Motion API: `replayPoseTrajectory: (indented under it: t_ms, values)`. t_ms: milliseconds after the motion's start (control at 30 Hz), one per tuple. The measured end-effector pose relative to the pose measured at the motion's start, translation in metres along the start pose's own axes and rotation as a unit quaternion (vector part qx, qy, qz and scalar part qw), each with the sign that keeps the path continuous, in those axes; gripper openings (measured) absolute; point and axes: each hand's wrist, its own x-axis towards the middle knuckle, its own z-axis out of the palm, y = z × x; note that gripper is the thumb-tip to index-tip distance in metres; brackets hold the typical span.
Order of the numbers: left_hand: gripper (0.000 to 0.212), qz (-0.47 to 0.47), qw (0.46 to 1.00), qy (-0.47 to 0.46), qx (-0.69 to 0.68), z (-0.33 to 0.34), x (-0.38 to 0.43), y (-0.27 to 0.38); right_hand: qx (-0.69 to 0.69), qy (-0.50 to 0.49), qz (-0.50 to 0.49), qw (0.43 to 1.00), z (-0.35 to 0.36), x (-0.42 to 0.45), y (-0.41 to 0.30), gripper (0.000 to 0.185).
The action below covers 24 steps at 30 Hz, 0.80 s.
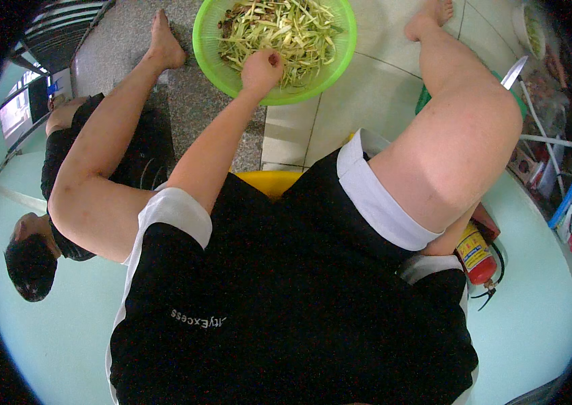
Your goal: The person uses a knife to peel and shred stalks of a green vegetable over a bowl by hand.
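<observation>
My left hand is over the near edge of a bright green plastic basket, closed around a small reddish-brown piece of unclear kind. Pale green and yellowish shredded plant strips fill the basket, with some brown bits at its upper left. My right hand is out of view; its forearm passes behind my raised right thigh. Beyond my right knee a knife blade sticks up at a tilt; its handle and whatever holds it are hidden.
Another person in black sits at the left. A red fire extinguisher is by my right hip. A green object shows behind my right leg. At the upper right stand a white bowl and a rack with plastic bags.
</observation>
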Motion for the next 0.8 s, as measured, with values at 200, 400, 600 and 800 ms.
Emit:
replayPoseTrajectory:
  t_ms: [200,400,600,800]
  values:
    - [0.015,0.005,1.000,-0.004,-0.021,-0.025,0.000,0.017,0.049,0.041,-0.006,0.998,-0.050,-0.031,-0.002,0.035]
    - [0.016,0.089,0.994,0.040,-0.056,-0.087,0.007,0.017,0.176,0.071,-0.104,0.976,-0.134,-0.114,-0.102,0.034]
    - [0.017,0.129,0.991,-0.042,-0.006,-0.197,0.009,0.108,0.226,0.016,-0.254,0.940,-0.135,-0.200,-0.232,0.035]
    - [0.018,0.215,0.975,-0.011,-0.049,-0.294,-0.024,0.164,0.200,-0.276,-0.352,0.872,-0.014,-0.201,-0.288,0.038]
